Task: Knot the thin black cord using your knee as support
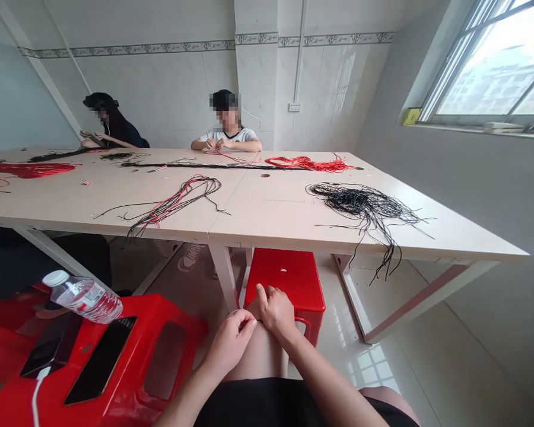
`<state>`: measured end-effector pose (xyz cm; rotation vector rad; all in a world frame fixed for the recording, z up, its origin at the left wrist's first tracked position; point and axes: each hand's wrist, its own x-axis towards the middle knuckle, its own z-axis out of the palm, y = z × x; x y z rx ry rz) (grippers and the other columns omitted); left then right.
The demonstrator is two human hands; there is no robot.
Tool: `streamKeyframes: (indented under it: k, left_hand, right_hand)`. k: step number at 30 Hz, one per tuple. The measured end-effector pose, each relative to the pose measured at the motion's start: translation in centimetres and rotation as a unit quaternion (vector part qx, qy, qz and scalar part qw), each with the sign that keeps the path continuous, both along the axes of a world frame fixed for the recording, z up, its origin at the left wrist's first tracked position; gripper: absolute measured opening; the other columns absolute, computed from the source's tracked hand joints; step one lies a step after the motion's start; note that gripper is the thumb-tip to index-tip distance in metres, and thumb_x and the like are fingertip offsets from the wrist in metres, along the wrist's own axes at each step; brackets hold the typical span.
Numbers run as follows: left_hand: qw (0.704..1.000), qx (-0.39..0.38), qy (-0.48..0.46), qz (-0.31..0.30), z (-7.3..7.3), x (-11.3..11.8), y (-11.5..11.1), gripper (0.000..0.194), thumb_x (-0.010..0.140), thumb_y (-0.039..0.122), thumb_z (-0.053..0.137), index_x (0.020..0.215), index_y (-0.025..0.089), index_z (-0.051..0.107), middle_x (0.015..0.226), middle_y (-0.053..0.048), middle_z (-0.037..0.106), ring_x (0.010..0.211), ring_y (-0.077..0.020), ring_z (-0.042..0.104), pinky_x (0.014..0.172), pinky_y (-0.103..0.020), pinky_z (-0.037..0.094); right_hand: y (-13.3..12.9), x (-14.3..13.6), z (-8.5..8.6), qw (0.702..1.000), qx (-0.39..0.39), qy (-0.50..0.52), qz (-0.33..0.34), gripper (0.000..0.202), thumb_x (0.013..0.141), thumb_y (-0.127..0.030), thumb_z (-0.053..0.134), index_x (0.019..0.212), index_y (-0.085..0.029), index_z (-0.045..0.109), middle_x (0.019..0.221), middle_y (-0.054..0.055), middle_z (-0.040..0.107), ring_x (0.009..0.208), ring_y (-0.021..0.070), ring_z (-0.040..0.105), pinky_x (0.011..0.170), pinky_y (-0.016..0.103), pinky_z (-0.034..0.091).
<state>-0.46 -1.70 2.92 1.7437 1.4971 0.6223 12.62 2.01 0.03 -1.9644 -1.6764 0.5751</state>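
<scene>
Both hands rest at my bare knee, below the table's front edge. My left hand [234, 339] is closed in a pinch, thumb against forefinger. A short bit of thin black cord [258, 321] shows at its fingertips and runs toward the other hand; most of it is hidden. Just right of it, my right hand [276, 309] lies over the top of the knee with its fingers curled and its thumb raised. What lies under those fingers cannot be seen. On the table above are a looped bundle of black and red cords [178, 201] and a tangled heap of black cords [353, 200].
A red stool [289, 270] stands under the table [258, 207]. At left, another red stool [149, 314] holds a water bottle [86, 296], a phone [102, 359] and a dark box with a white cable. Two people sit across, near red cords [307, 163].
</scene>
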Motion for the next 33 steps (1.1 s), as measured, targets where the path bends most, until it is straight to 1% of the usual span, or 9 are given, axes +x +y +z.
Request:
streamKeyframes:
  k: [4, 8, 11, 13, 16, 20, 25, 29, 33]
  left_hand:
    - [1.000, 0.031, 0.003, -0.002, -0.1, 0.0, 0.0, 0.024, 0.081, 0.036, 0.045, 0.072, 0.021, 0.061, 0.080, -0.004, 0.061, 0.079, -0.0201, 0.059, 0.073, -0.031, 0.044]
    - [0.999, 0.049, -0.002, -0.005, -0.7, -0.2, 0.1, 0.023, 0.081, 0.036, 0.048, 0.081, 0.021, 0.065, 0.085, -0.005, 0.062, 0.081, -0.0198, 0.060, 0.077, -0.032, 0.046]
    - [0.998, 0.064, -0.021, -0.004, -1.1, -0.2, 0.2, 0.020, 0.076, 0.029, 0.055, 0.092, 0.020, 0.063, 0.090, -0.006, 0.061, 0.080, -0.0183, 0.059, 0.074, -0.031, 0.049]
    - [0.998, 0.064, -0.019, 0.004, -1.2, -0.2, 0.1, 0.020, 0.074, 0.025, 0.055, 0.092, 0.019, 0.061, 0.092, -0.006, 0.060, 0.080, -0.0171, 0.059, 0.073, -0.030, 0.049]
    - [0.998, 0.039, -0.036, 0.021, -1.1, -0.1, 0.1, 0.018, 0.074, 0.026, 0.055, 0.090, 0.017, 0.060, 0.087, -0.005, 0.062, 0.076, -0.0156, 0.059, 0.072, -0.029, 0.049]
    - [0.998, 0.016, -0.056, 0.037, -0.7, -0.1, -0.2, 0.020, 0.075, 0.029, 0.057, 0.091, 0.018, 0.059, 0.082, -0.003, 0.062, 0.074, -0.0149, 0.059, 0.072, -0.028, 0.048]
    - [0.997, -0.002, -0.077, 0.027, -0.9, -0.4, -0.1, 0.023, 0.076, 0.031, 0.055, 0.095, 0.017, 0.057, 0.081, -0.003, 0.062, 0.076, -0.0157, 0.060, 0.073, -0.030, 0.048]
    - [0.996, -0.023, -0.080, 0.021, -1.2, -0.7, 0.0, 0.023, 0.079, 0.033, 0.053, 0.096, 0.018, 0.057, 0.079, -0.003, 0.062, 0.071, -0.0146, 0.060, 0.070, -0.029, 0.049]
    - [0.995, -0.050, -0.087, 0.024, -1.0, -0.8, 0.0, 0.022, 0.080, 0.033, 0.052, 0.095, 0.018, 0.057, 0.078, -0.002, 0.064, 0.068, -0.0130, 0.060, 0.068, -0.027, 0.048]
  right_hand:
    - [0.0, 0.0, 0.1, 1.000, 0.006, -0.007, -0.003, 0.057, 0.093, -0.053, 0.018, 0.082, -0.019, 0.063, 0.091, 0.012, 0.068, 0.089, 0.0258, 0.062, 0.068, 0.031, 0.044]
    - [0.0, 0.1, 0.3, 1.000, 0.002, -0.009, -0.004, 0.058, 0.093, -0.053, 0.019, 0.083, -0.018, 0.064, 0.091, 0.013, 0.068, 0.089, 0.0255, 0.062, 0.069, 0.031, 0.044]
    - [-0.1, 0.4, 0.3, 1.000, -0.009, -0.014, -0.002, 0.058, 0.092, -0.054, 0.019, 0.086, -0.018, 0.064, 0.094, 0.013, 0.068, 0.092, 0.0240, 0.061, 0.075, 0.031, 0.043]
    - [0.0, 0.6, 0.1, 1.000, -0.020, -0.017, 0.003, 0.060, 0.092, -0.056, 0.016, 0.088, -0.018, 0.063, 0.096, 0.012, 0.067, 0.094, 0.0235, 0.060, 0.078, 0.031, 0.043]
    - [0.1, 0.9, -0.4, 0.999, -0.034, -0.020, 0.005, 0.064, 0.091, -0.058, 0.012, 0.090, -0.019, 0.062, 0.098, 0.012, 0.066, 0.096, 0.0239, 0.059, 0.079, 0.032, 0.043]
    - [0.2, 1.0, -0.6, 1.000, -0.026, -0.013, -0.001, 0.065, 0.090, -0.060, 0.011, 0.085, -0.019, 0.061, 0.094, 0.012, 0.066, 0.092, 0.0249, 0.060, 0.075, 0.033, 0.044]
    - [0.1, 1.0, -0.6, 1.000, -0.026, 0.004, -0.003, 0.064, 0.090, -0.061, 0.012, 0.083, -0.019, 0.060, 0.091, 0.011, 0.065, 0.092, 0.0250, 0.059, 0.075, 0.034, 0.045]
    - [0.1, 1.1, -0.8, 1.000, -0.025, 0.005, -0.001, 0.064, 0.090, -0.062, 0.012, 0.083, -0.019, 0.060, 0.091, 0.011, 0.065, 0.092, 0.0248, 0.059, 0.076, 0.034, 0.044]
    - [0.1, 1.1, -1.0, 1.000, -0.023, 0.001, -0.001, 0.065, 0.089, -0.062, 0.011, 0.081, -0.020, 0.059, 0.091, 0.011, 0.065, 0.092, 0.0247, 0.059, 0.075, 0.034, 0.044]
